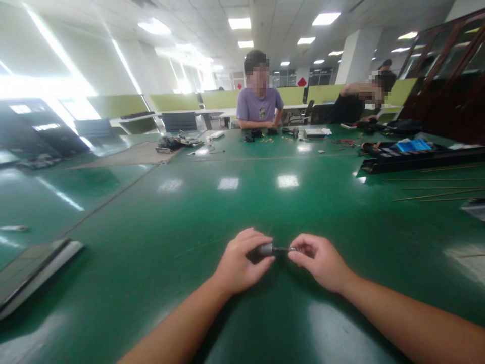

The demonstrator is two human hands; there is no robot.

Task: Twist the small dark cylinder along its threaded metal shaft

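Left hand (pixel 238 263) curled around the grey end of a small metal part (pixel 273 249); right hand (pixel 316 260) pinching the thin dark end between thumb and fingertips. Both rest low on the green counter (pixel 189 212), forearms entering from 6 o'clock. A flat grey panel (pixel 34 270) lies at 9 o'clock, thin rods (pixel 435 194) and a long black tray (pixel 417 159) at 2 o'clock. At 12 o'clock a seated person (pixel 259 103) faces loose small parts (pixel 265 135); nothing lies between hands and these
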